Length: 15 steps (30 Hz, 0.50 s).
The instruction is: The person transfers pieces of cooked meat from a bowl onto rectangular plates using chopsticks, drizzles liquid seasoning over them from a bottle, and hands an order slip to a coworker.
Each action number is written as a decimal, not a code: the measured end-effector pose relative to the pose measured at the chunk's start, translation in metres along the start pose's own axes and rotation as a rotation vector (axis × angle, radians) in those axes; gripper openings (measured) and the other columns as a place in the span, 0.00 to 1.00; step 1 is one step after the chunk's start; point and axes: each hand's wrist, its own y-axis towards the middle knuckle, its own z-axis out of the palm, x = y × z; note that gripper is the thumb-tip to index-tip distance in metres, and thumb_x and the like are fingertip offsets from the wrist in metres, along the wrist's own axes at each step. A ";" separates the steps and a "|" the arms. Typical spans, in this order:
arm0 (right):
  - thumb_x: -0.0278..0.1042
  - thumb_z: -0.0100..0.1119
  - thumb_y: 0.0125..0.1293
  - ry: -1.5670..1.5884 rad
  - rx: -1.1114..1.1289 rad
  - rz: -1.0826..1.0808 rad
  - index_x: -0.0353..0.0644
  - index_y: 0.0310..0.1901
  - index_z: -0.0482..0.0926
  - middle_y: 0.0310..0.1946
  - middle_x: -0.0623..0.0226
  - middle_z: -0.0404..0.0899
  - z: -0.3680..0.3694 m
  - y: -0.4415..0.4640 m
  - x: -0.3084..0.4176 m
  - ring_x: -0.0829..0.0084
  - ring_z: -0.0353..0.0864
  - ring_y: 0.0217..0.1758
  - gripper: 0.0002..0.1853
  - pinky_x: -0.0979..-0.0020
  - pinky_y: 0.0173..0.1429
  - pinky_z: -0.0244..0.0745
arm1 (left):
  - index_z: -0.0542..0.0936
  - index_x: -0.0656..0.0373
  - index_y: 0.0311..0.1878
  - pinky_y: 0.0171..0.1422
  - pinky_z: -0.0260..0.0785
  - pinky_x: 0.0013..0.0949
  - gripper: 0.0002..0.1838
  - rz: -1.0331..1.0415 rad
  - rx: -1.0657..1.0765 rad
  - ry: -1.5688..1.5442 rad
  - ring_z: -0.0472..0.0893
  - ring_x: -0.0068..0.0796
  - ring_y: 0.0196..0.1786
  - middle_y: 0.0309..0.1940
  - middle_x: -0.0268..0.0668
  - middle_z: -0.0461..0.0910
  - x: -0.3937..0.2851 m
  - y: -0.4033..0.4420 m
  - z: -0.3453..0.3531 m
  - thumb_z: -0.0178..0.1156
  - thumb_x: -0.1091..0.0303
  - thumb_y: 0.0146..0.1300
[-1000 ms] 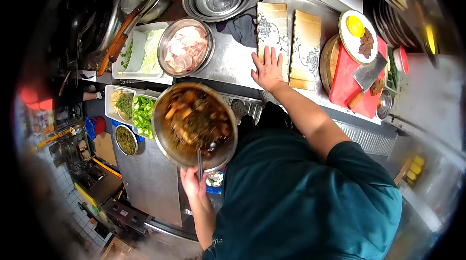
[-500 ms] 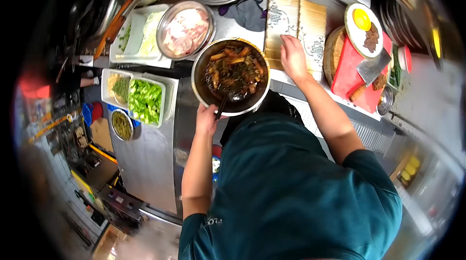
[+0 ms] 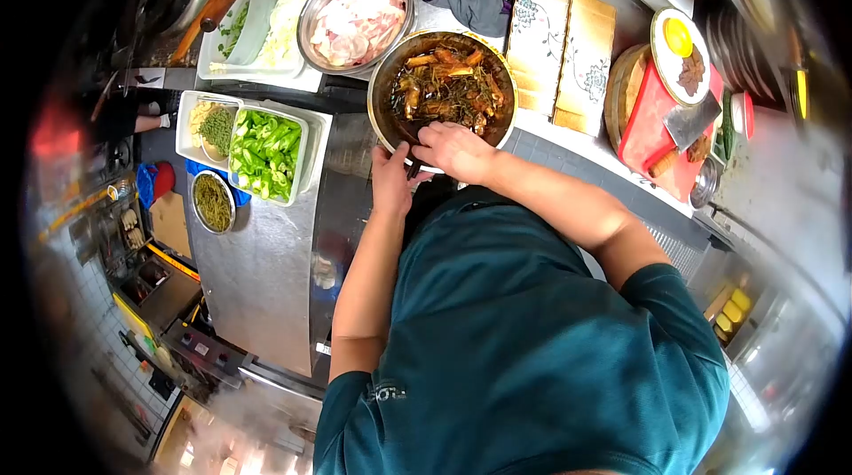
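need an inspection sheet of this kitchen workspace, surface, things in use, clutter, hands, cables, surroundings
Surface: steel worktop at left, with dull marks
Job's things: metal bowl holding dark, saucy food
Clutter: dark cloth beside two patterned plates; cleaver on red board
Hands: left hand grips the bowl's near rim; right hand over that rim, its grip unclear
Cables: nothing seen
Surroundings: sliced green vegetables, raw-looking meat

Cleaver [image 3: 691, 124] lies on red board [image 3: 642, 135]. Green peppers [image 3: 265, 152] fill white tub [image 3: 301, 160]. Grey cloth [image 3: 477, 5] lies near raw meat [image 3: 358, 23].
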 end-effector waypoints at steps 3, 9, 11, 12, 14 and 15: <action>0.32 0.57 0.56 -0.010 0.080 0.008 0.41 0.44 0.80 0.38 0.63 0.73 0.002 0.005 0.001 0.61 0.76 0.45 0.14 0.63 0.49 0.77 | 0.68 0.55 0.54 0.34 0.83 0.34 0.11 -0.045 0.005 -0.098 0.82 0.32 0.43 0.47 0.38 0.78 0.001 0.000 -0.004 0.52 0.61 0.75; 0.26 0.61 0.55 0.102 -0.171 0.226 0.40 0.46 0.80 0.41 0.59 0.75 -0.054 -0.002 0.039 0.56 0.78 0.45 0.15 0.62 0.46 0.79 | 0.72 0.60 0.46 0.37 0.84 0.37 0.11 0.017 0.054 -0.087 0.83 0.32 0.41 0.44 0.39 0.80 0.004 0.003 -0.013 0.51 0.61 0.76; 0.22 0.63 0.57 0.189 -0.337 0.369 0.39 0.46 0.81 0.40 0.57 0.76 -0.074 -0.008 0.044 0.57 0.80 0.41 0.13 0.64 0.44 0.79 | 0.73 0.59 0.45 0.38 0.85 0.36 0.10 0.010 0.043 -0.094 0.84 0.31 0.41 0.42 0.39 0.81 0.004 0.005 -0.016 0.51 0.61 0.76; 0.21 0.64 0.59 0.239 -0.422 0.443 0.38 0.46 0.82 0.40 0.57 0.77 -0.081 -0.011 0.044 0.58 0.81 0.39 0.12 0.66 0.43 0.79 | 0.73 0.59 0.44 0.38 0.85 0.36 0.10 0.007 0.038 -0.096 0.84 0.31 0.40 0.42 0.39 0.81 0.004 0.005 -0.016 0.51 0.62 0.76; 0.24 0.63 0.65 0.411 -0.450 0.677 0.36 0.43 0.83 0.36 0.60 0.79 -0.093 -0.017 0.039 0.72 0.82 0.38 0.06 0.71 0.40 0.78 | 0.73 0.59 0.44 0.39 0.85 0.38 0.10 0.025 0.047 -0.088 0.84 0.32 0.43 0.44 0.40 0.81 0.004 0.005 -0.019 0.52 0.62 0.76; 0.25 0.65 0.65 0.477 -0.439 0.731 0.36 0.44 0.84 0.37 0.61 0.80 -0.092 -0.020 0.032 0.70 0.81 0.41 0.07 0.70 0.45 0.76 | 0.73 0.59 0.44 0.39 0.85 0.38 0.10 0.028 0.058 -0.090 0.84 0.32 0.43 0.44 0.40 0.81 0.005 0.005 -0.019 0.52 0.62 0.76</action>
